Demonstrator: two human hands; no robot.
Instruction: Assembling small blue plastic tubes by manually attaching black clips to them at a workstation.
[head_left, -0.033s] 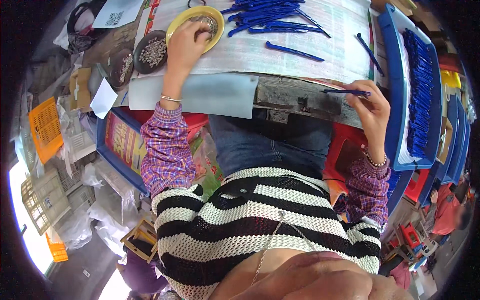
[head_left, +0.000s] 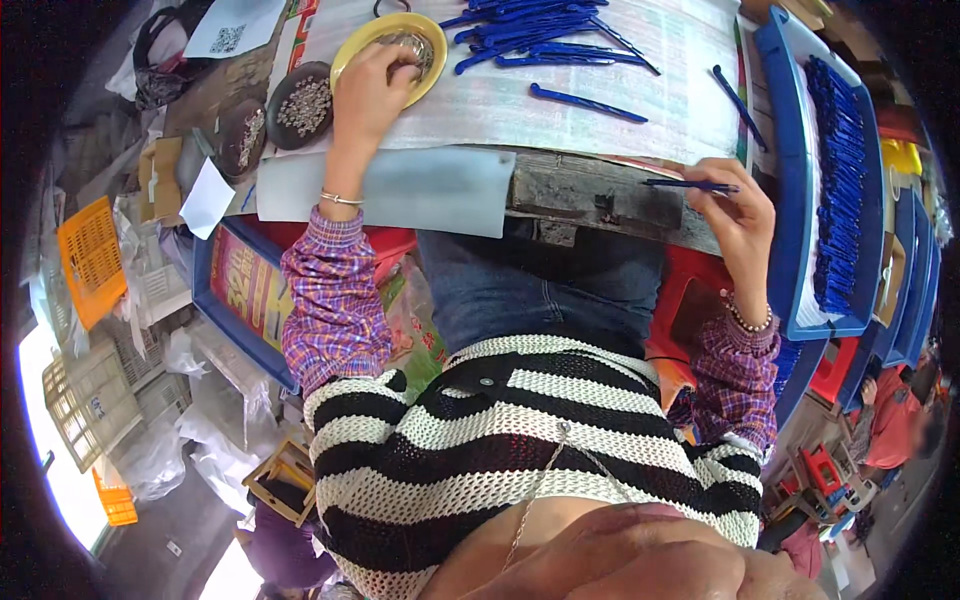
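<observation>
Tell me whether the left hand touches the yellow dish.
Touching: the head view shows the left hand resting its fingers inside the yellow dish.

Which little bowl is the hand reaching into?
The yellow bowl. The left hand has its fingers inside it; the two dark bowls sit untouched beside it, further left.

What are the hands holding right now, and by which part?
The right hand pinches a thin blue pen part at its right end. The left hand reaches into the yellow dish of small metal bits; whether it grips any cannot be told.
</observation>
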